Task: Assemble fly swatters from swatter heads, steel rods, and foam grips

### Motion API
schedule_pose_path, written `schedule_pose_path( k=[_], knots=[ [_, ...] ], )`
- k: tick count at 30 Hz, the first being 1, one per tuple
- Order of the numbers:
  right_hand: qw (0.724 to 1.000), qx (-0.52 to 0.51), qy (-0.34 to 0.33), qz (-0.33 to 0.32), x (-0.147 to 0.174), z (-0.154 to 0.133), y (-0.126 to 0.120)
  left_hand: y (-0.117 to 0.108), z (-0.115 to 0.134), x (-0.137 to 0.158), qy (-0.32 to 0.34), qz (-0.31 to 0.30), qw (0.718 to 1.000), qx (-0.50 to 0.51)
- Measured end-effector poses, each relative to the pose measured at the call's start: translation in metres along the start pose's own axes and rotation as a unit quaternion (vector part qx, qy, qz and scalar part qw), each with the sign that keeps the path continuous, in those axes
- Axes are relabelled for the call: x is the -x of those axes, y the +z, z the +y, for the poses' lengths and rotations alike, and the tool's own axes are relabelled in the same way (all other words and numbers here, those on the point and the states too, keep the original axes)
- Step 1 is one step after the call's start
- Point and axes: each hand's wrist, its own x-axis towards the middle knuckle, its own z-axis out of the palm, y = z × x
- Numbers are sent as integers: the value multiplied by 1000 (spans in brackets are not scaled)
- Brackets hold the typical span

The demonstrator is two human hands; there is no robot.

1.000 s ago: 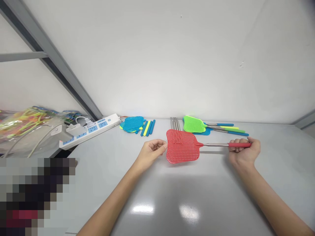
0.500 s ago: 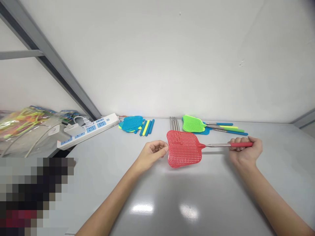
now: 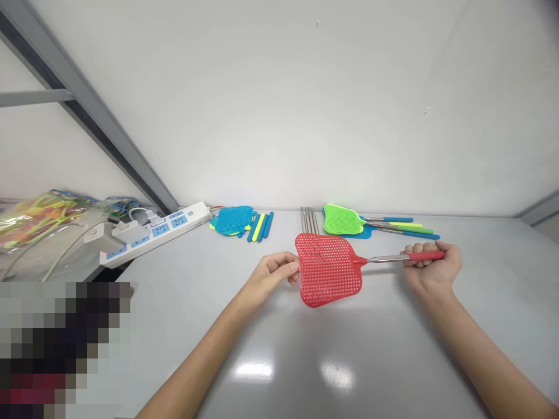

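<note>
A red fly swatter [image 3: 329, 270] is held level above the table, its perforated head on the left and its metal rod running right. My right hand [image 3: 432, 267] is wrapped round its red grip. At the head's left edge, my left hand [image 3: 279, 270] pinches the rim between thumb and fingers; some fingertips are hidden behind it. Behind the head lie several bare metal rods [image 3: 309, 220], partly covered by it. To their right is a pile of fly swatters with a green head [image 3: 343, 220] on top and blue, yellow and green grips.
Blue swatter heads [image 3: 234, 220] are stacked at the back left, with several blue and yellow grip sleeves [image 3: 261, 227] beside them. A white power strip [image 3: 161, 230] with plugs lies farther left, near a clear plastic bag [image 3: 48, 227] of colourful items. A wall borders the table's back.
The swatter's head has tilted slightly, its lower edge coming down. My right hand has shifted a little left with the grip. My left hand stays at the rim.
</note>
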Motion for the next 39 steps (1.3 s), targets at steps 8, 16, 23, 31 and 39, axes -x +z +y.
schedule_pose_path(
  k=[8, 16, 23, 31, 39],
  knots=[
    [1000, 7, 4, -8, -1, 2, -2, 1, 0, -1, -14, 4, 1000, -11],
    [1000, 5, 3, -4, -2, 3, -5, 3, -1, -2, -16, 31, 999, -12],
    [1000, 1, -9, 6, -3, 3, -5, 4, 2, -3, -7, 33, 999, -20],
    [1000, 1, -22, -7, -1, 6, -5, 6, -4, -4, -4, 27, 999, -32],
    [1000, 19, -17, 5, -1, 5, -5, 6, -3, -4, -13, 7, 1000, -16]
  ],
)
